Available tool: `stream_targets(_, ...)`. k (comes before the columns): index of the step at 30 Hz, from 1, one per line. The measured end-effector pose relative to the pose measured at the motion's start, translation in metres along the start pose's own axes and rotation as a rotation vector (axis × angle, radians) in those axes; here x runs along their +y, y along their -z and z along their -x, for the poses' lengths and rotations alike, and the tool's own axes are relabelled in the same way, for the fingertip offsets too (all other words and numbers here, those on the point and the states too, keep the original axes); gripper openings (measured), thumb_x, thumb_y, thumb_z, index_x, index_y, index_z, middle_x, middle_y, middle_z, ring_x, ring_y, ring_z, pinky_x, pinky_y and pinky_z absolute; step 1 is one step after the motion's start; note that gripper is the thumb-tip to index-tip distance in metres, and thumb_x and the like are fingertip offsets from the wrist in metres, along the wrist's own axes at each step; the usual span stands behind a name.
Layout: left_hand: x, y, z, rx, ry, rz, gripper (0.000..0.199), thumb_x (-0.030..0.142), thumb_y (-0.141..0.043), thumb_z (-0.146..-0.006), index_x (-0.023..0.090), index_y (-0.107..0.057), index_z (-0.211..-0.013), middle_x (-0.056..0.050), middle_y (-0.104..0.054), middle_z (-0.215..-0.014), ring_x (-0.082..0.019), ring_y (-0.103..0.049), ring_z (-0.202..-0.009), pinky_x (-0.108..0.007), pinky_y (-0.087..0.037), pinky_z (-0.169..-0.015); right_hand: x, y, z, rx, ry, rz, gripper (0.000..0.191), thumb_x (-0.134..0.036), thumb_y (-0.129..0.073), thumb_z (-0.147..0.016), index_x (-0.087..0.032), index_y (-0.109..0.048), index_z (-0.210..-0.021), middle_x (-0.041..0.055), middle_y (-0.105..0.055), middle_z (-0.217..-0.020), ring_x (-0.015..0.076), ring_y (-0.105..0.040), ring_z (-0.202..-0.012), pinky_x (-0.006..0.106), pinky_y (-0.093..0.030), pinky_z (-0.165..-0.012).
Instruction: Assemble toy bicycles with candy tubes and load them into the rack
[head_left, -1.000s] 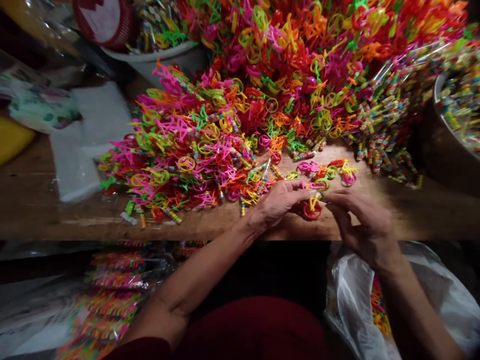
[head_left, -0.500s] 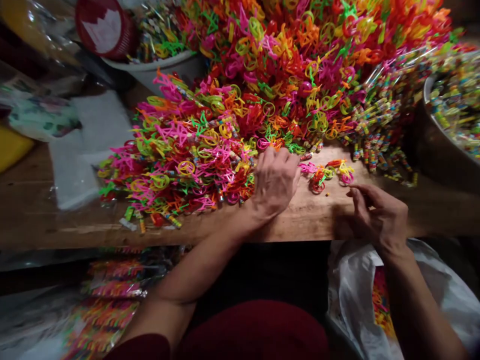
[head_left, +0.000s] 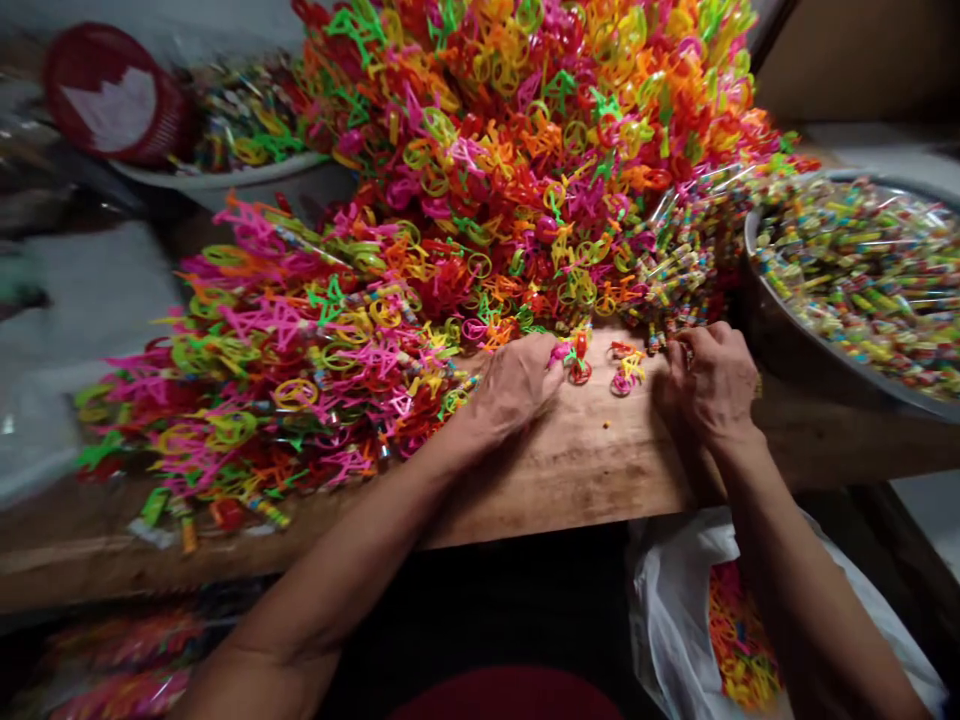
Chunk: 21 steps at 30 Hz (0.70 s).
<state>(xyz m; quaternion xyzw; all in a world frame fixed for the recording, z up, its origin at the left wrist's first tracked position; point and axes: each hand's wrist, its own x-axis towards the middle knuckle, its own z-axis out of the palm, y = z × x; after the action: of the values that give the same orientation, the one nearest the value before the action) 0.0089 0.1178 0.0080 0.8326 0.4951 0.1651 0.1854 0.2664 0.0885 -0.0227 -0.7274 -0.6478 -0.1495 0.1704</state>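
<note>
My left hand (head_left: 517, 385) is closed, its fingertips at a pink plastic piece (head_left: 559, 353) on the wooden table; what lies under the fingers is hidden. Just to its right lie a red-and-green plastic piece (head_left: 579, 366) and a yellow-and-pink one (head_left: 627, 372). My right hand (head_left: 712, 380) has its thumb and fingers pressed together at the edge of the heap of small striped candy tubes (head_left: 679, 280). Whatever sits in that pinch cannot be made out. Behind both hands rises a big heap of bright plastic pieces (head_left: 480, 210).
A metal basin (head_left: 757, 290) full of candy tubes stands at the right. At the back left is a grey tub (head_left: 247, 185) with a red basket (head_left: 112, 95) on it. Below the wooden table's edge (head_left: 540, 520) hangs an open white sack (head_left: 667, 590) holding plastic pieces.
The view has swung to the right. My right hand has moved away from me to the candy tubes' edge. My left hand has come up to the pink piece.
</note>
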Motion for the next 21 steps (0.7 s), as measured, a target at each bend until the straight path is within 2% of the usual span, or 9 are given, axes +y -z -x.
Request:
stream_targets(2, -0.003, 0.006, -0.001, 0.012, 0.152, 0.310, 0.011, 0.020, -0.056, -0.093, 0.014, -0.065, -0.091, -0.005, -0.069, -0.080, -0.018, -0.068, -0.076, -0.029, -0.052, -0.073, -0.009, -0.006, -0.008, -0.037, 0.003, 0.010, 0.028, -0.038, -0.052, -0.096, -0.016, -0.070, -0.094, 0.0190, -0.068, -0.099, 0.0328, -0.061, -0.095, 0.042, -0.045, -0.077)
stream_targets(5, -0.004, 0.013, 0.004, -0.153, 0.426, 0.901, 0.016, 0.016, -0.056, -0.088, 0.014, -0.059, -0.104, -0.002, -0.069, -0.072, -0.016, -0.069, -0.060, -0.027, -0.054, -0.060, -0.017, -0.022, -0.018, -0.136, -0.048, -0.041, 0.028, -0.038, -0.056, -0.092, -0.014, -0.068, -0.088, 0.0217, -0.068, -0.094, 0.0351, -0.063, -0.091, 0.048, -0.045, -0.081)
stream_targets(7, -0.005, 0.015, 0.012, -0.232, 0.516, 1.193, 0.024, 0.012, -0.058, -0.085, 0.014, -0.054, -0.108, -0.004, -0.072, -0.074, -0.017, -0.071, -0.057, -0.027, -0.057, -0.057, -0.020, -0.032, -0.024, -0.187, -0.093, -0.083, 0.025, -0.037, -0.058, -0.090, -0.015, -0.067, -0.081, 0.0205, -0.068, -0.086, 0.0350, -0.065, -0.086, 0.052, -0.046, -0.082)
stream_targets(9, -0.008, 0.014, 0.022, -0.247, 0.533, 1.361, 0.022, 0.011, -0.061, -0.083, 0.014, -0.054, -0.104, -0.008, -0.075, -0.079, -0.017, -0.072, -0.058, -0.026, -0.058, -0.055, -0.020, -0.035, -0.028, -0.188, -0.157, -0.133, 0.024, -0.037, -0.064, -0.085, -0.018, -0.062, -0.071, 0.0164, -0.064, -0.074, 0.0343, -0.065, -0.079, 0.053, -0.047, -0.079)
stream_targets(12, -0.011, 0.013, 0.033, -0.240, 0.530, 1.495, 0.019, 0.010, -0.063, -0.082, 0.013, -0.056, -0.100, -0.011, -0.077, -0.089, -0.016, -0.073, -0.058, -0.024, -0.058, -0.054, -0.023, -0.019, -0.028, -0.094, -0.281, -0.323, 0.023, -0.034, -0.073, -0.076, -0.024, -0.056, -0.064, 0.0076, -0.055, -0.060, 0.0307, -0.061, -0.071, 0.050, -0.048, -0.073)
stream_targets(14, -0.012, 0.012, 0.036, -0.231, 0.515, 1.532, 0.016, 0.013, -0.065, -0.084, 0.012, -0.059, -0.098, -0.012, -0.076, -0.093, -0.015, -0.073, -0.058, -0.025, -0.059, -0.055, -0.030, 0.003, -0.017, -0.047, -0.306, -0.447, 0.015, -0.033, -0.073, -0.077, -0.026, -0.061, -0.073, 0.0051, -0.057, -0.062, 0.0259, -0.059, -0.067, 0.045, -0.047, -0.071)
stream_targets(16, -0.009, 0.011, 0.037, -0.229, 0.508, 1.537, 0.013, 0.020, -0.066, -0.087, 0.011, -0.061, -0.094, -0.011, -0.075, -0.093, -0.015, -0.072, -0.057, -0.025, -0.059, -0.054, -0.044, 0.026, 0.001, -0.086, -0.268, -0.572, 0.013, -0.039, -0.070, -0.082, -0.027, -0.067, -0.085, 0.0047, -0.065, -0.071, 0.0198, -0.058, -0.062, 0.037, -0.047, -0.065)
stream_targets(19, -0.002, 0.009, 0.038, -0.274, 0.489, 1.484, 0.014, 0.024, -0.063, -0.088, 0.010, -0.063, -0.088, -0.008, -0.073, -0.084, -0.013, -0.068, -0.053, -0.022, -0.052, -0.048, -0.069, 0.048, 0.033, -0.260, -0.352, -1.210, 0.026, -0.046, -0.079, -0.076, -0.024, -0.072, -0.088, 0.0004, -0.065, -0.067, 0.0135, -0.053, -0.052, 0.029, -0.042, -0.049)
stream_targets(21, 0.004, 0.008, 0.042, -0.322, 0.429, 1.372, 0.015, 0.025, -0.062, -0.087, 0.011, -0.065, -0.084, -0.004, -0.071, -0.078, -0.009, -0.060, -0.046, -0.021, -0.044, -0.043, -0.080, 0.052, 0.046, -0.245, -0.387, -1.497, 0.021, -0.039, -0.082, -0.074, -0.022, -0.071, -0.082, -0.0036, -0.059, -0.061, 0.0099, -0.047, -0.048, 0.026, -0.040, -0.046)
